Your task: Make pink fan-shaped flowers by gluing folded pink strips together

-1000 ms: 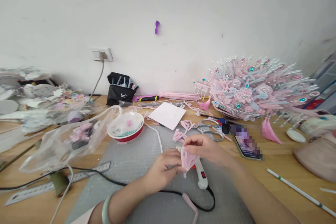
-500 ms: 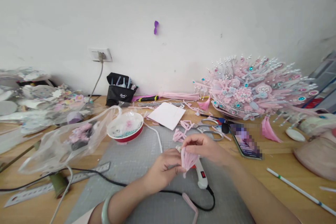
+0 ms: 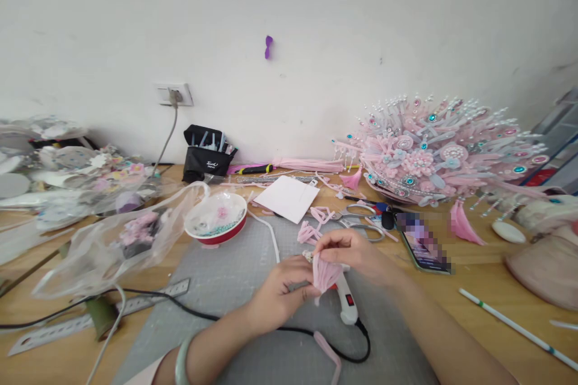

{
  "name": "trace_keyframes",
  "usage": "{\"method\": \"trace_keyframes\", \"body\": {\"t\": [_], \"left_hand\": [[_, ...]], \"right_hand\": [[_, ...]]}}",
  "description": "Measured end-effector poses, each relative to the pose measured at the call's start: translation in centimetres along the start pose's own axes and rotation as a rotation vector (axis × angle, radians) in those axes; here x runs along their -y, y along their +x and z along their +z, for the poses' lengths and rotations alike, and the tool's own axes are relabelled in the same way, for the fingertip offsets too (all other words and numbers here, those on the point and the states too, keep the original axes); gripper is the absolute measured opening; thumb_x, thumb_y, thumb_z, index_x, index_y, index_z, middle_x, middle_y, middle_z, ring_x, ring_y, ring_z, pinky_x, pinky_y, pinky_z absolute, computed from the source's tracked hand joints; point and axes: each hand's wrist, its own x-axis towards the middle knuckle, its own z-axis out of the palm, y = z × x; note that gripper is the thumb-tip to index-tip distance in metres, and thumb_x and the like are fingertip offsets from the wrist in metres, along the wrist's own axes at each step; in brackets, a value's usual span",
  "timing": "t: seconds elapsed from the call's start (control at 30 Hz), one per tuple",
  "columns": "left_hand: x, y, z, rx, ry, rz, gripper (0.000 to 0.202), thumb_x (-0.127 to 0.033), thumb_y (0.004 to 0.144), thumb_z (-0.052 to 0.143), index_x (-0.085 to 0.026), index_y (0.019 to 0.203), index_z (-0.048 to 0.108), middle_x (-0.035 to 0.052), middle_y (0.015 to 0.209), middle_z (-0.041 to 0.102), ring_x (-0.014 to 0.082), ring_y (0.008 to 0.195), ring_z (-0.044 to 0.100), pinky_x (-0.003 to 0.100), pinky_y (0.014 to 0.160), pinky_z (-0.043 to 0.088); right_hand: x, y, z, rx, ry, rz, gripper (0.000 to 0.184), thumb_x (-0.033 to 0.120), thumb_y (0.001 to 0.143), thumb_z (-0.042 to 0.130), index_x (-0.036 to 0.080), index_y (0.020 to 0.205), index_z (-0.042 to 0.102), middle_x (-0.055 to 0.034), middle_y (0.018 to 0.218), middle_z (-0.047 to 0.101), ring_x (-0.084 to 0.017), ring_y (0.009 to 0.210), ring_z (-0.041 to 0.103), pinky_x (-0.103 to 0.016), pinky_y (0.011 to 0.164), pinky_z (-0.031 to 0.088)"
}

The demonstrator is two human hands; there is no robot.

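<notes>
Craft workspace, viewed from your place at a wooden table (image 3: 478,267) against a plain wall (image 3: 316,30) with a power socket (image 3: 174,95). Note before you the indicators of handwork: a gridded mat (image 3: 212,277), scissors (image 3: 339,216), a metal ruler (image 3: 58,329), a red bowl (image 3: 230,234) holding small beads (image 3: 217,228), bundled pink stems (image 3: 311,165) and a large, jewelled pink ornament (image 3: 428,156). You cannot tell whether home or business houses it.

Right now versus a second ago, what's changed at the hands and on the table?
No clear movement; nothing visibly taken hold of or let go. The left hand and right hand still hold the pink bundle. White tool, phone and bowl stayed put.
</notes>
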Motion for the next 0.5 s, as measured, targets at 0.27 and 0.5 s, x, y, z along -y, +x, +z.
{"method": "trace_keyframes", "body": {"t": [0.27, 0.5], "left_hand": [[0.23, -0.1, 0.01, -0.003, -0.032, -0.045, 0.035, -0.04, 0.08, 0.048, -0.013, 0.064, 0.064, 0.0054, 0.068, 0.061, 0.0168, 0.072, 0.054, 0.026, 0.07, 0.038], [0.08, 0.01, 0.11, -0.014, -0.023, -0.095, 0.03, -0.036, 0.079, 0.05, -0.015, 0.063, 0.065, 0.0048, 0.068, 0.062, 0.017, 0.07, 0.054, 0.026, 0.069, 0.039]], "right_hand": [[0.2, 0.05, 0.06, -0.033, -0.003, 0.023, 0.011, 0.024, 0.068, 0.061, 0.014, 0.072, 0.064, 0.0006, 0.067, 0.058, -0.009, 0.06, 0.049, -0.02, 0.055, 0.036], [0.27, 0.17, 0.1, -0.096, -0.038, 0.08, 0.011, 0.022, 0.064, 0.06, 0.014, 0.068, 0.066, 0.0009, 0.063, 0.059, -0.009, 0.055, 0.047, -0.02, 0.052, 0.034]]}}
